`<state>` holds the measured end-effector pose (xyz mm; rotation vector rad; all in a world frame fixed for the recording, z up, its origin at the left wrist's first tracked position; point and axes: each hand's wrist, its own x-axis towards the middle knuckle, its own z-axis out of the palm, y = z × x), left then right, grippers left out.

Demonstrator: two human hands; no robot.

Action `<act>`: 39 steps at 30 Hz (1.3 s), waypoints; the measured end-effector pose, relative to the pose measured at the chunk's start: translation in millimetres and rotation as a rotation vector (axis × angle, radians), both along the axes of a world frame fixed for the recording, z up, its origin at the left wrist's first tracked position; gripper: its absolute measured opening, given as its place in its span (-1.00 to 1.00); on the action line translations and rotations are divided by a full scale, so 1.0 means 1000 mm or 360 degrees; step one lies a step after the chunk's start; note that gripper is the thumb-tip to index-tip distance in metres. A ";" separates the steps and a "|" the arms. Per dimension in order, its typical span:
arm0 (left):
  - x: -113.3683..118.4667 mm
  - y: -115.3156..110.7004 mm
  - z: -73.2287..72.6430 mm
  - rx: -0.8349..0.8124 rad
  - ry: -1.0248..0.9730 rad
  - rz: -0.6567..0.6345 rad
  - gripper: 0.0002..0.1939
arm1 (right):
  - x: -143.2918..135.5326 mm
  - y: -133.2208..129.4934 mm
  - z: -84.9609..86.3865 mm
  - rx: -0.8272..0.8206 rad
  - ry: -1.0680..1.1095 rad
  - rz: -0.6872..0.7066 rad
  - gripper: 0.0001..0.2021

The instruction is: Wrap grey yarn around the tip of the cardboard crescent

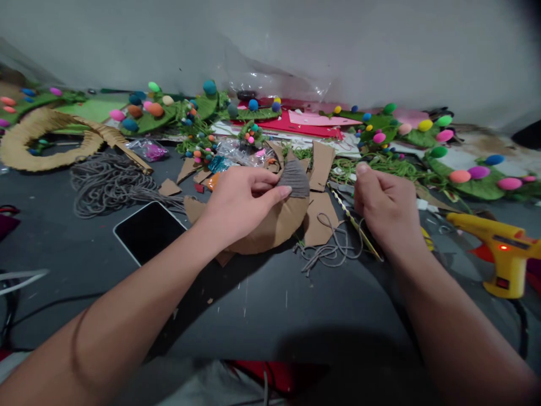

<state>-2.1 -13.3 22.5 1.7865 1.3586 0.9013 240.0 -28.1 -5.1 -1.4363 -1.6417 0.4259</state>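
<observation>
My left hand (249,200) pinches a curved cardboard piece (276,225) between thumb and fingers. Grey cord wrapping (295,179) covers its upper right end in tight rows; the lower curve is bare brown cardboard. To the right, my right hand (382,203) is closed in a fist above the table. A thin strand of loose grey cord (327,248) rises from the table to the underside of that fist, though the fingers hide where it is gripped. Cardboard scraps (322,217) lie just behind and beside the curved piece.
A phone (150,232) and a heap of grey cord (114,183) lie left, before a wrapped tan ring (21,141). At right stands a yellow glue gun (507,254), its red light on. Green leaf shapes with coloured balls (477,173) line the back. A patterned pencil-like stick (350,217) lies near my right hand.
</observation>
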 end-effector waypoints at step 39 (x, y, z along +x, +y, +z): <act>0.003 -0.005 -0.011 0.0021 -0.0065 -0.0198 -0.77 | -0.043 -0.018 0.007 -0.0573 0.0463 0.0442 -0.71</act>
